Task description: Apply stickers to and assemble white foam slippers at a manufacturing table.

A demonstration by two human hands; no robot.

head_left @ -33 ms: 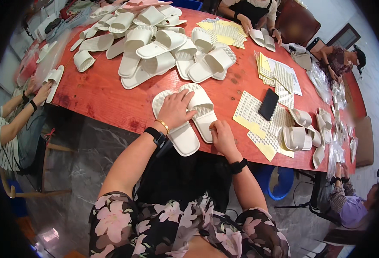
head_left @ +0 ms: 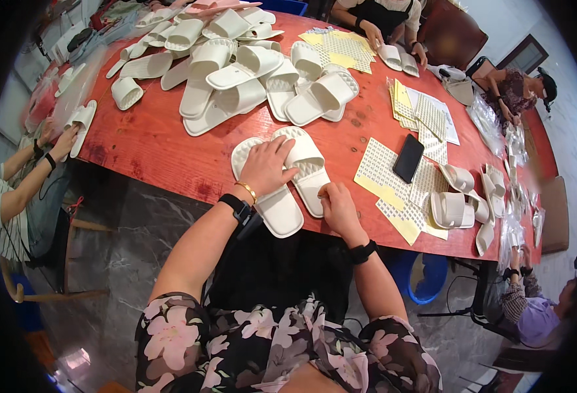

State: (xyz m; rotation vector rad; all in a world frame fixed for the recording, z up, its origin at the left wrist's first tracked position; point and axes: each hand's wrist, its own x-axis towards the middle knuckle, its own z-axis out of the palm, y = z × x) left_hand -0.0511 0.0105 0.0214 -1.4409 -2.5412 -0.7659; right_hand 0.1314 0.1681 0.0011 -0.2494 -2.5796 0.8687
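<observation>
Two white slide slippers lie side by side at the table's near edge, straps on the far half. My left hand [head_left: 267,167] rests on the left slipper [head_left: 282,216], covering its strap, with its fingers stretched out and the thumb reaching the right slipper [head_left: 305,157]. At the right slipper's near end, my right hand [head_left: 339,208] is closed in a pinch against the sole's right edge. Whatever is between those fingertips is too small to make out. Beyond both hands rises a heap of white slippers [head_left: 226,72].
To the right, a black phone [head_left: 409,158] lies on yellow-and-white sticker sheets [head_left: 377,167]. More slippers [head_left: 452,211] stand beyond them on the red table [head_left: 144,147]. Co-workers sit around it; one at left handles a slipper [head_left: 82,128]. A blue bin [head_left: 426,281] is below.
</observation>
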